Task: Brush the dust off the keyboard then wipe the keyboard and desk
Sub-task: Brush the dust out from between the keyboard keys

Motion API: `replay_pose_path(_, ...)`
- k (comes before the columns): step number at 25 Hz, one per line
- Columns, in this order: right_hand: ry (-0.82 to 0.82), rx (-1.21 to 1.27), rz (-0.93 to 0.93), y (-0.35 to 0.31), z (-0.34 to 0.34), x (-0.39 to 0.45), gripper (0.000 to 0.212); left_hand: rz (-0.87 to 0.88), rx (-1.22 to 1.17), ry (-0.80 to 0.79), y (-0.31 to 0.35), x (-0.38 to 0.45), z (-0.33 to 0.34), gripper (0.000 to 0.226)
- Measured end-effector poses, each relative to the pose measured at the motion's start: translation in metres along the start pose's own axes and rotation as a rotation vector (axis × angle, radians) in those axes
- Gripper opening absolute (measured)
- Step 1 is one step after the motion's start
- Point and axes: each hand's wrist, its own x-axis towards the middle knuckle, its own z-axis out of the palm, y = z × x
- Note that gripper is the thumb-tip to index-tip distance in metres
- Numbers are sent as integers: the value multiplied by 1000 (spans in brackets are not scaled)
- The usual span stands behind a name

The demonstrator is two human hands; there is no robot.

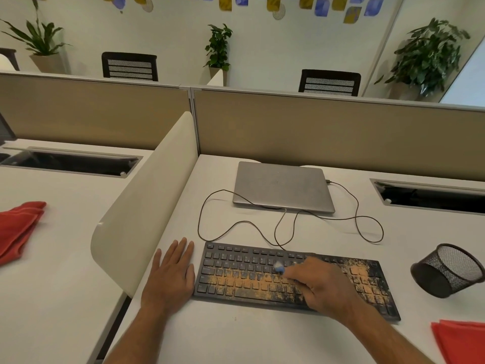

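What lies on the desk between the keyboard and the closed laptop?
Only the looped thin cable crosses bare desk between keyboard and laptop, in the head view.

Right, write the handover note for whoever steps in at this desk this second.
Left hand lies flat on the desk, beside the keyboard's left end.
Right hand grips a small blue brush over the keyboard middle.
Orange dust covers the middle and right keys; brushing unfinished.
Red cloth waits at the near right.
Left: finish brushing, then wipe keyboard and desk.
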Motion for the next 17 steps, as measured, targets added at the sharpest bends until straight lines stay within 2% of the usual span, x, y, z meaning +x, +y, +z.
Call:
replay_pose_path(5,60,63,61,2,-6,3,19,-7,-3,-8,1,0,-2,77)
replay_pose_path(9,7,34,0,0,-2,0,20,-7,-9,2,1,0,-2,77)
replay_pose_path(14,29,60,67,3,-5,1,20,-5,-6,-5,1,0,-2,77)
replay_pose_path(17,-6,47,8,1,-2,-1,20,-5,6,-11,1,0,-2,77)
